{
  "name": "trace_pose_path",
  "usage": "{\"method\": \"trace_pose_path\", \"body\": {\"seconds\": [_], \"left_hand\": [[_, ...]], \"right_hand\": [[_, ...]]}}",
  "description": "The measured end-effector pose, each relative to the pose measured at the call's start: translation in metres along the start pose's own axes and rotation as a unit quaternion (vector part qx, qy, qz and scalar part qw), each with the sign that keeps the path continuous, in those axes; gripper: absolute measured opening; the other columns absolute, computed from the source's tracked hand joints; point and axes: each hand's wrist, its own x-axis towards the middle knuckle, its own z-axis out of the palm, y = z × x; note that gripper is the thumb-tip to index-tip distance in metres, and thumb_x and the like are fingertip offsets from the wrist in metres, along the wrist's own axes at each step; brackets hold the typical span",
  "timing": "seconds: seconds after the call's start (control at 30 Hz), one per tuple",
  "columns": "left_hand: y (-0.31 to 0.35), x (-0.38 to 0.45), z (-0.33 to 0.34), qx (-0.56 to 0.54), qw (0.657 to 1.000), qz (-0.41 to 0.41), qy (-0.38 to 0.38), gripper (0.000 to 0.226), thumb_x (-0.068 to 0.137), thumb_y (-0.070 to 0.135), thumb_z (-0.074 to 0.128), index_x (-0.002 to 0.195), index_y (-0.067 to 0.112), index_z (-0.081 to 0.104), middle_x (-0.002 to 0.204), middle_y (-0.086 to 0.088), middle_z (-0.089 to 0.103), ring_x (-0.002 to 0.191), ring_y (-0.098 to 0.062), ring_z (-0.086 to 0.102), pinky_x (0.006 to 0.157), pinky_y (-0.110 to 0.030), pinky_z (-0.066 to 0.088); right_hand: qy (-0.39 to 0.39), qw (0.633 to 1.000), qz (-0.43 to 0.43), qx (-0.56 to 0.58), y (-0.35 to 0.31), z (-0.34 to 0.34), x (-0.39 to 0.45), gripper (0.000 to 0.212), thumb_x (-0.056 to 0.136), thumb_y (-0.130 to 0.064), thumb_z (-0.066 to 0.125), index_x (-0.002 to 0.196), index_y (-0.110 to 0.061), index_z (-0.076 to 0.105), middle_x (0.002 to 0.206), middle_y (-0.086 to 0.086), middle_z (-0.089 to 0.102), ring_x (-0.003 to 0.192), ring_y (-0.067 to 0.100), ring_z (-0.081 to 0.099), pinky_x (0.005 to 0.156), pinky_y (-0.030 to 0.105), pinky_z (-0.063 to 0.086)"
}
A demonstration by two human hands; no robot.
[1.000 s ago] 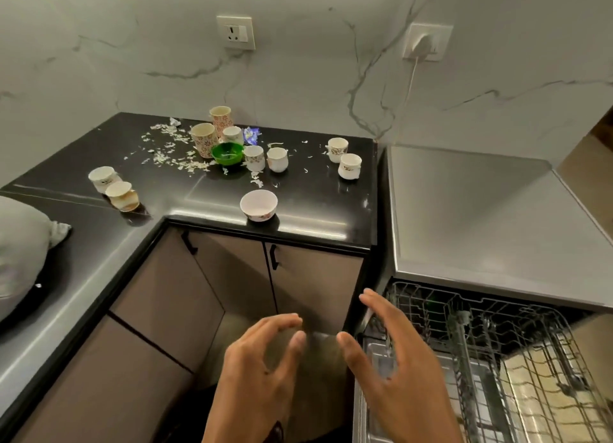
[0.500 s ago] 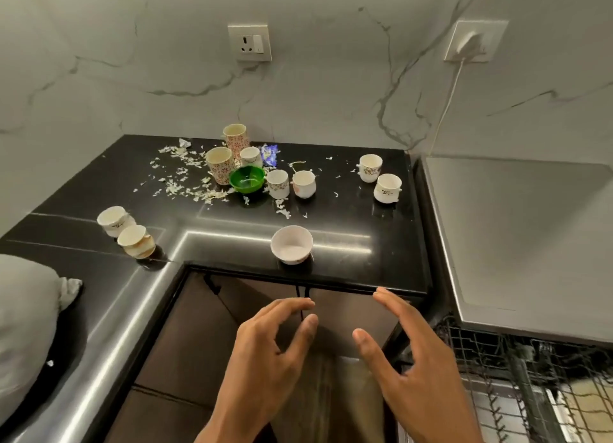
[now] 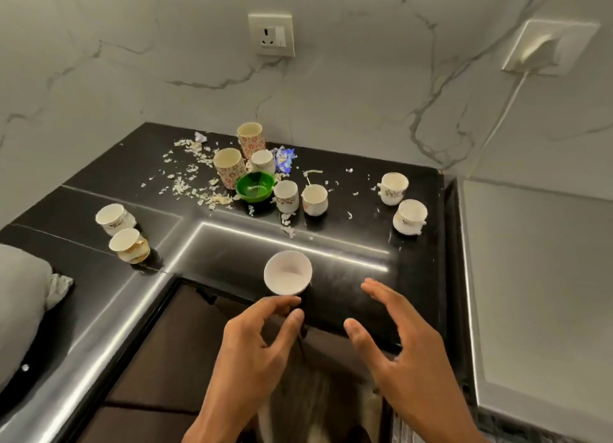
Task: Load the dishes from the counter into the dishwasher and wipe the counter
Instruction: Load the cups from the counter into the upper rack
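Observation:
A small white bowl [image 3: 288,272] stands near the front edge of the black counter [image 3: 351,233]. My left hand [image 3: 258,339] is just below it, fingers loosely curved and holding nothing. My right hand [image 3: 401,346] hovers over the counter's front edge to the bowl's right, fingers spread. Further back stand a green bowl [image 3: 254,186], two flowered tumblers [image 3: 229,167], several small white cups [image 3: 314,199], and two cups [image 3: 410,216] at the right. Two more cups [image 3: 129,245] sit on the left wing. Paper scraps [image 3: 195,180] litter the back.
The dishwasher's grey top [image 3: 537,276] adjoins the counter on the right; its rack is out of view. A grey cloth bundle [image 3: 20,303] lies at the left edge. Brown cabinet doors [image 3: 185,353] are below. A plugged wall socket [image 3: 544,47] and a free socket [image 3: 271,35] are on the marble wall.
The view has swung left and up from the dishwasher rack toward the counter. Both hands have moved forward, and my left hand is now close below the white bowl.

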Motion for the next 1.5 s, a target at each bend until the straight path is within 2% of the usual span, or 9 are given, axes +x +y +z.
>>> {"method": "trace_pose_path", "body": {"seconds": [0.1,0.27,0.4,0.53,0.83,1.03,1.17,1.33,1.5], "left_hand": [[0.013,0.019,0.013,-0.021,1.000,-0.015,0.017,0.022,0.088,0.034,0.069,0.109,0.039,0.071,0.101,0.026,0.071,0.102,0.007,0.064,0.087,-0.018,0.055],[0.010,0.037,0.023,-0.046,0.998,-0.043,0.021,0.021,0.089,0.034,0.069,0.110,0.038,0.072,0.105,0.025,0.071,0.107,0.005,0.064,0.081,-0.009,0.051],[-0.006,0.056,0.018,-0.060,0.995,-0.064,0.038,0.022,0.090,0.032,0.068,0.111,0.035,0.072,0.105,0.023,0.072,0.106,0.005,0.064,0.083,-0.013,0.053],[-0.025,0.082,0.008,-0.061,0.996,-0.061,0.033,0.026,0.087,0.037,0.067,0.112,0.032,0.072,0.106,0.024,0.072,0.105,0.005,0.064,0.083,-0.009,0.050],[-0.060,0.185,-0.025,-0.061,0.995,-0.029,-0.067,0.022,0.088,0.037,0.069,0.110,0.035,0.072,0.102,0.027,0.072,0.103,0.005,0.065,0.099,-0.031,0.053],[-0.076,0.234,-0.037,-0.032,0.991,-0.003,-0.129,0.017,0.091,0.032,0.069,0.106,0.035,0.073,0.101,0.028,0.071,0.102,0.007,0.065,0.096,-0.028,0.053],[-0.080,0.255,-0.033,-0.037,0.992,-0.011,-0.123,0.018,0.090,0.033,0.069,0.108,0.033,0.074,0.099,0.022,0.073,0.100,0.007,0.066,0.091,-0.026,0.055],[-0.068,0.263,-0.008,-0.052,0.992,-0.029,-0.107,0.018,0.091,0.029,0.069,0.108,0.032,0.073,0.099,0.020,0.073,0.099,0.010,0.064,0.091,-0.022,0.054],[-0.061,0.259,0.020,-0.062,0.992,-0.038,-0.107,0.017,0.091,0.029,0.070,0.108,0.032,0.074,0.097,0.020,0.074,0.099,0.005,0.066,0.093,-0.027,0.054]], "right_hand": [[-0.025,0.999,-0.020,-0.024,0.007,-0.018,0.027,0.054,0.079,-0.069,0.053,0.131,-0.059,0.039,0.138,-0.038,0.039,0.127,-0.023,0.030,0.097,0.006,0.029],[-0.031,0.999,-0.017,-0.024,0.022,-0.028,0.052,0.051,0.079,-0.069,0.053,0.128,-0.061,0.041,0.133,-0.041,0.041,0.124,-0.025,0.031,0.100,0.014,0.032],[-0.051,0.999,-0.001,0.001,0.023,-0.013,0.069,0.046,0.078,-0.066,0.056,0.121,-0.062,0.043,0.132,-0.036,0.047,0.126,-0.021,0.035,0.095,0.005,0.030],[-0.071,0.997,0.003,-0.013,0.019,0.012,0.090,0.053,0.079,-0.068,0.055,0.129,-0.055,0.045,0.134,-0.036,0.045,0.128,-0.020,0.033,0.096,0.003,0.029],[0.007,0.998,0.035,-0.050,-0.014,0.059,0.155,0.049,0.083,-0.060,0.058,0.130,-0.048,0.049,0.132,-0.035,0.047,0.127,-0.020,0.035,0.097,-0.002,0.027],[0.045,0.996,0.072,-0.037,-0.023,0.086,0.186,0.046,0.088,-0.054,0.059,0.132,-0.050,0.045,0.126,-0.038,0.044,0.122,-0.026,0.032,0.089,-0.007,0.026],[0.036,0.995,0.077,-0.046,-0.018,0.083,0.204,0.048,0.090,-0.053,0.058,0.136,-0.044,0.047,0.132,-0.033,0.046,0.126,-0.017,0.036,0.095,-0.001,0.027],[0.073,0.995,0.049,-0.049,-0.008,0.057,0.224,0.040,0.090,-0.047,0.062,0.128,-0.041,0.054,0.119,-0.035,0.051,0.119,-0.013,0.045,0.102,0.014,0.039],[0.047,0.995,0.054,-0.070,0.018,0.038,0.238,0.045,0.090,-0.048,0.062,0.132,-0.036,0.055,0.125,-0.024,0.055,0.121,-0.005,0.048,0.104,0.021,0.041]]}}
